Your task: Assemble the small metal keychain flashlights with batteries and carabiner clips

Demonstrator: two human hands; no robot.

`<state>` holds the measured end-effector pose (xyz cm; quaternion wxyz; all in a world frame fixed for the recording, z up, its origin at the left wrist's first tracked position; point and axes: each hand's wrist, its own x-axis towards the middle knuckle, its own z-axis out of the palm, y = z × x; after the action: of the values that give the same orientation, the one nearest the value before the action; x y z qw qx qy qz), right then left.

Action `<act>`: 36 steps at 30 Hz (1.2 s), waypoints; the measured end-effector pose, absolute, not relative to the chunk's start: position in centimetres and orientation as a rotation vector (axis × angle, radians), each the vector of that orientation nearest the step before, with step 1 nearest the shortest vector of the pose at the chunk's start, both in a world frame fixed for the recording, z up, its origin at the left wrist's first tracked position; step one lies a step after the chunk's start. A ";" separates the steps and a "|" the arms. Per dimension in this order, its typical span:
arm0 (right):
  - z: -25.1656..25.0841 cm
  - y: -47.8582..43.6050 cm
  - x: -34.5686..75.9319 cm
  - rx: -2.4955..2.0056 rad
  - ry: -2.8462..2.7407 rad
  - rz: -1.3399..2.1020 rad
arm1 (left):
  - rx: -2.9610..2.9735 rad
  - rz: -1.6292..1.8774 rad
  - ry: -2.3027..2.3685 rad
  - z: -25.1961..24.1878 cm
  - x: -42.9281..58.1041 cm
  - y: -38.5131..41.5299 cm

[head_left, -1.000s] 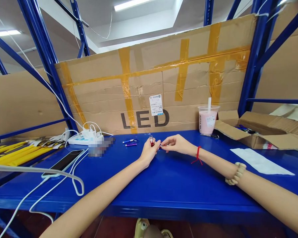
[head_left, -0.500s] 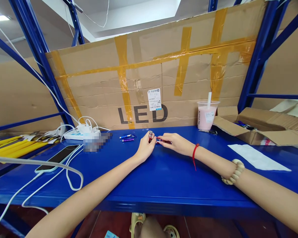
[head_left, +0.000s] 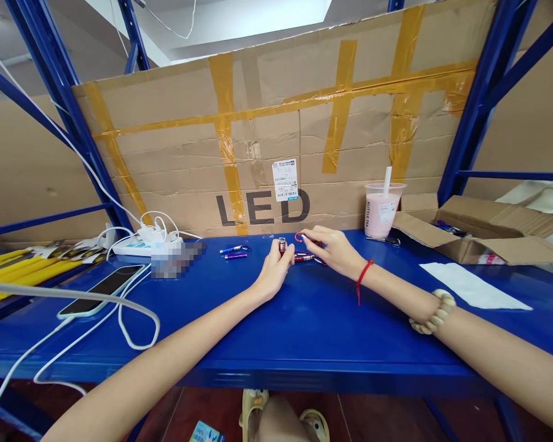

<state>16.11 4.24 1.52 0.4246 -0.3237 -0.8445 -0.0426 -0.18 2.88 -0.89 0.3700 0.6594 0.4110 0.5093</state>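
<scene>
My left hand (head_left: pixel 274 270) rests on the blue shelf top (head_left: pixel 276 325) and pinches a small red cylinder (head_left: pixel 282 246), held upright. My right hand (head_left: pixel 334 250) is raised just beside it, fingers pinched on a small red clip (head_left: pixel 299 236). Another small red torch-like piece (head_left: pixel 304 258) lies on the shelf under my right hand. A red string and a bead bracelet (head_left: pixel 433 313) sit on my right forearm.
A blue pen torch (head_left: pixel 230 249) and a purple one (head_left: pixel 235 256) lie left of my hands. Further left are a power strip (head_left: pixel 138 245), white cables, a phone (head_left: pixel 101 290) and yellow rods. A pink drink cup (head_left: pixel 381 212), open cardboard box (head_left: pixel 479 236) and white sheet (head_left: pixel 470 286) stand right.
My right hand has lifted from the shelf, bringing the red clip up. A red piece now lies on the shelf under it. The left hand has stayed where it was.
</scene>
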 end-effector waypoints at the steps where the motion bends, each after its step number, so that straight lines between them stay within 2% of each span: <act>1: 1.6 4.2 16.1 -0.825 -2.059 -0.115 | 1.759 1.278 1.023 -1.0 -0.2 2.9; 6: 1.3 3.7 15.4 -0.830 -1.996 -0.108 | 2.044 1.244 0.995 -0.8 -0.2 2.4; 14: 0.9 3.9 15.1 -0.821 -1.967 0.041 | 2.075 1.249 1.071 -0.5 -0.1 2.1; 17: 1.0 4.3 15.0 -0.923 -1.758 0.347 | 1.956 1.295 1.116 -0.7 -0.2 2.6; 22: 1.0 4.4 14.5 -0.917 -1.467 1.122 | 1.764 1.357 1.110 -1.0 -0.4 3.1; 25: 0.9 3.9 14.0 -0.899 -1.447 1.355 | 1.791 1.328 1.061 -0.8 -0.3 2.9; 32: 0.7 3.6 14.0 -0.869 -1.438 1.503 | 1.718 1.340 1.065 -0.6 -0.2 2.7; 36: 0.5 3.8 14.0 -0.986 -1.632 1.293 | 1.731 1.370 1.005 -1.1 -0.4 3.3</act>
<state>14.02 3.77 0.51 0.4067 -0.3909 -0.6473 0.5127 -0.38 3.34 -1.08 0.3505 0.6683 0.3882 0.5289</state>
